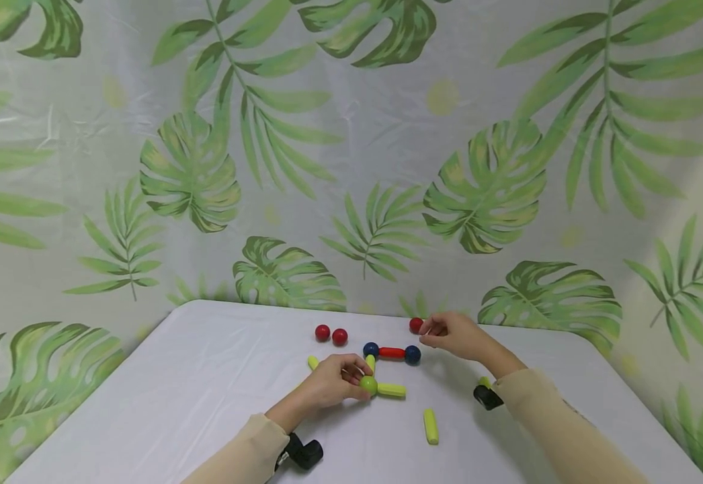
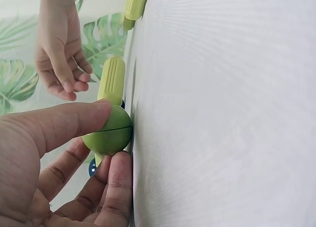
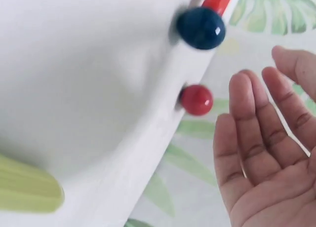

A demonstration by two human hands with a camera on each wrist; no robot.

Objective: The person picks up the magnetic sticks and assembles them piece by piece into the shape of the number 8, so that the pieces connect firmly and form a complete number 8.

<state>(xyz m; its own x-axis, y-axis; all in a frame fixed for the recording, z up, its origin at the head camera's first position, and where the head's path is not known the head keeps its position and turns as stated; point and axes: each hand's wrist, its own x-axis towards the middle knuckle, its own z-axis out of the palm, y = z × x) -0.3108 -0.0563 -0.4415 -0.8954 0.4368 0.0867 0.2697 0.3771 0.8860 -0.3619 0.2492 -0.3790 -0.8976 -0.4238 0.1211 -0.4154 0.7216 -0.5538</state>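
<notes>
2 sleeves forward — left hand pinches green ball; right hand hovers relaxed, empty — near red ball.

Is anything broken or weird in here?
Nothing looks spilled or broken. The green ball pinched by the left hand has a thin dark line across it, which might look like a crack, but it's straight and neat, so it's probably just a seam. One yellow-green stick lies loose, but looks whole.

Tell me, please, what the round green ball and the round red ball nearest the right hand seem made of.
Round green ball: probably plastic, softly shiny, with a dark seam line. Round red ball: perhaps plastic or coated metal; smooth, glossy, with a bright highlight.
</notes>
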